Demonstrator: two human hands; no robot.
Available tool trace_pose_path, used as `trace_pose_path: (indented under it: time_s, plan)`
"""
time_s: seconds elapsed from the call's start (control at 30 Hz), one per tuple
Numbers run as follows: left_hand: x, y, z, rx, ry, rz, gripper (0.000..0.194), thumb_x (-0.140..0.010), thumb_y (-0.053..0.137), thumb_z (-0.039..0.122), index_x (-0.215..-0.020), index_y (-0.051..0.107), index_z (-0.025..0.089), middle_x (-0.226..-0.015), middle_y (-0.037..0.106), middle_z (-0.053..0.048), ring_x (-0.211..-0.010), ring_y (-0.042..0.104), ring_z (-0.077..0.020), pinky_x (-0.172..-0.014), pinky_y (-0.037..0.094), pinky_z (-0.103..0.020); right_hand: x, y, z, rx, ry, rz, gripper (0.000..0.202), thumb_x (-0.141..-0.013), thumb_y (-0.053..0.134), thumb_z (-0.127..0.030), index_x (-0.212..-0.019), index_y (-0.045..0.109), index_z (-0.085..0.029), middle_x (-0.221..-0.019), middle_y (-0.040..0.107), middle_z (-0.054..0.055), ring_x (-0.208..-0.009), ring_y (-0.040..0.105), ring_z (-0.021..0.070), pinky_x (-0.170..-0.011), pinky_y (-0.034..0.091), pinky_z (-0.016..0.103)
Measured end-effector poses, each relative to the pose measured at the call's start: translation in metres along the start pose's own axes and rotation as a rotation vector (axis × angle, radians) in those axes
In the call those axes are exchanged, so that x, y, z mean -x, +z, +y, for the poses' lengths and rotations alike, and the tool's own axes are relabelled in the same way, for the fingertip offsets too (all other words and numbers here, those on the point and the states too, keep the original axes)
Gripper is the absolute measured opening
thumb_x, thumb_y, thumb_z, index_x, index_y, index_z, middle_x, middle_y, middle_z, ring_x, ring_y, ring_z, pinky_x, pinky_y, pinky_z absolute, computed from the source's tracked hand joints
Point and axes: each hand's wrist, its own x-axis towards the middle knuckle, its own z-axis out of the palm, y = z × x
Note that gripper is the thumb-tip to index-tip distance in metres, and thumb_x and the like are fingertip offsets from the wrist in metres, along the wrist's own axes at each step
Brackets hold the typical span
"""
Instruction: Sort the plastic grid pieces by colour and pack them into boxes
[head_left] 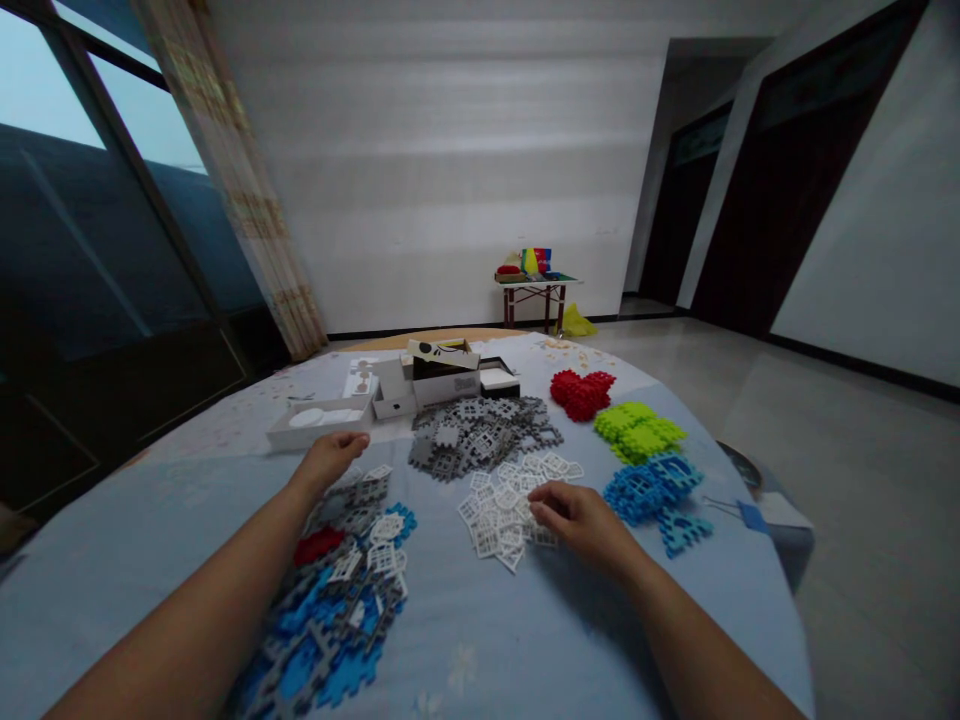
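Observation:
Over the top of a mixed pile of blue, grey, white and red plastic pieces [352, 610] is my left hand [334, 460], its fingers curled together; whatever they hold, if anything, is too small to make out. My right hand [566, 508] reaches the right side of a heap of white lattice pieces [499, 510], thumb and fingers close together at its edge. Whether a piece is between them is unclear. Behind the white heap lies a pile of grey pieces [480, 430]. Right of it are red pieces [581, 393], lime green pieces [637, 432] and blue pieces [652, 487].
Open boxes [446, 385] and a white tray [322, 425] stand at the back of the round table, whose cloth [487, 660] is light blue. A small side table [536, 283] with colourful items is by the far wall. A stool [784, 520] stands at the right.

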Motion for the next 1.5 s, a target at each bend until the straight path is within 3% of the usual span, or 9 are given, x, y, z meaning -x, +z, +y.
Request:
trace_pose_path:
  time_s: [0.2, 0.47, 0.73, 0.9, 1.1, 1.23, 1.4, 1.5]
  plan:
    - [0.012, -0.016, -0.021, -0.236, 0.087, -0.028, 0.036, -0.058, 0.053, 0.049, -0.073, 0.068, 0.020, -0.077, 0.072, -0.004, -0.084, 0.063, -0.0259, -0.074, 0.047, -0.030, 0.000, 0.003, 0.001, 0.008, -0.014, -0.027, 0.023, -0.080, 0.049, -0.034, -0.085, 0.063, -0.017, -0.058, 0.053, -0.002, -0.054, 0.047, 0.0114, -0.051, 0.032, 0.022]
    - [0.021, 0.013, -0.017, -0.508, 0.205, -0.093, 0.048, -0.068, 0.047, 0.048, -0.103, 0.066, 0.019, -0.110, 0.066, -0.010, -0.105, 0.056, -0.0266, -0.090, 0.039, -0.034, 0.000, 0.002, 0.002, 0.020, -0.003, -0.013, 0.025, -0.080, 0.049, -0.035, -0.086, 0.064, -0.017, -0.059, 0.053, -0.002, -0.055, 0.047, 0.0117, -0.052, 0.033, 0.022]
    - [0.023, 0.020, -0.007, -0.661, 0.206, -0.112, 0.034, -0.069, 0.048, 0.047, -0.084, 0.070, 0.027, -0.096, 0.071, -0.008, -0.098, 0.059, -0.0292, -0.086, 0.036, -0.041, 0.000, 0.000, 0.002, -0.001, -0.001, 0.012, 0.025, -0.079, 0.049, -0.035, -0.086, 0.064, -0.016, -0.061, 0.057, 0.000, -0.056, 0.049, 0.0121, -0.053, 0.036, 0.022]
    - [0.033, 0.014, -0.005, -0.678, 0.178, -0.053, 0.036, -0.071, 0.046, 0.045, -0.090, 0.070, 0.026, -0.100, 0.069, -0.011, -0.101, 0.057, -0.0318, -0.087, 0.034, -0.043, 0.000, -0.002, 0.001, -0.010, -0.008, 0.024, 0.025, -0.080, 0.049, -0.034, -0.087, 0.064, -0.016, -0.062, 0.058, 0.000, -0.057, 0.050, 0.0116, -0.053, 0.036, 0.022]
    - [0.048, 0.003, -0.003, -0.659, 0.144, 0.016, 0.037, -0.073, 0.045, 0.044, -0.092, 0.070, 0.024, -0.109, 0.065, -0.012, -0.106, 0.053, -0.0351, -0.088, 0.032, -0.050, 0.000, -0.003, 0.001, -0.005, -0.035, 0.028, 0.024, -0.080, 0.049, -0.033, -0.085, 0.064, -0.015, -0.063, 0.059, 0.000, -0.058, 0.051, 0.0117, -0.053, 0.037, 0.022]
    - [0.064, 0.003, 0.007, -0.534, 0.171, 0.036, 0.045, -0.074, 0.043, 0.051, -0.095, 0.068, 0.021, -0.107, 0.066, -0.011, -0.102, 0.055, -0.0311, -0.083, 0.039, -0.041, 0.000, -0.005, 0.003, 0.000, -0.030, 0.062, 0.025, -0.080, 0.049, -0.034, -0.087, 0.065, -0.016, -0.063, 0.059, 0.000, -0.057, 0.051, 0.0115, -0.053, 0.038, 0.022]
    - [0.099, 0.023, 0.039, -0.107, 0.252, -0.145, 0.046, -0.070, 0.049, 0.057, -0.085, 0.069, 0.019, -0.084, 0.070, -0.004, -0.083, 0.060, -0.0238, -0.074, 0.044, -0.029, -0.001, -0.010, 0.006, -0.011, -0.023, 0.100, 0.026, -0.080, 0.049, -0.034, -0.090, 0.065, -0.016, -0.068, 0.063, 0.001, -0.060, 0.053, 0.0121, -0.056, 0.040, 0.022]
    - [0.120, 0.040, 0.060, -0.010, 0.262, -0.258, 0.047, -0.065, 0.057, 0.057, -0.093, 0.069, 0.021, -0.079, 0.069, -0.002, -0.077, 0.061, -0.0225, -0.071, 0.045, -0.029, -0.002, -0.011, 0.008, -0.011, -0.020, 0.120, 0.026, -0.080, 0.049, -0.034, -0.088, 0.065, -0.016, -0.069, 0.064, 0.002, -0.062, 0.055, 0.0129, -0.057, 0.041, 0.023]
